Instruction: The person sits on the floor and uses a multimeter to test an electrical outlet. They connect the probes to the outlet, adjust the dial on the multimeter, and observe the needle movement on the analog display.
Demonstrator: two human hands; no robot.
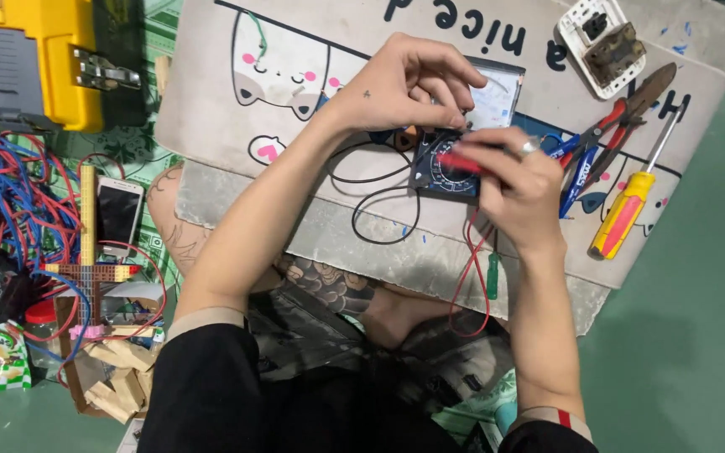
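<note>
An analog multimeter (pixel 451 172) with a dark dial and a pale scale window lies on a grey floor mat (pixel 211 109). My left hand (pixel 404 80) curls over the meter's top end, fingers bent onto it. My right hand (pixel 513 180) pinches a red test probe (pixel 459 161) and holds it across the dial. A red lead (pixel 467 277) drops from the meter toward my lap, and a black lead (pixel 379 214) loops on the mat beside it.
Right of the meter lie red-handled pliers (pixel 623 126), a yellow and red screwdriver (pixel 627 214) and a white wall socket (pixel 602 42). At the left are a yellow toolbox (pixel 35 63), a phone (pixel 117 214), tangled red and blue wires (pixel 18 193) and wooden blocks (pixel 119 369).
</note>
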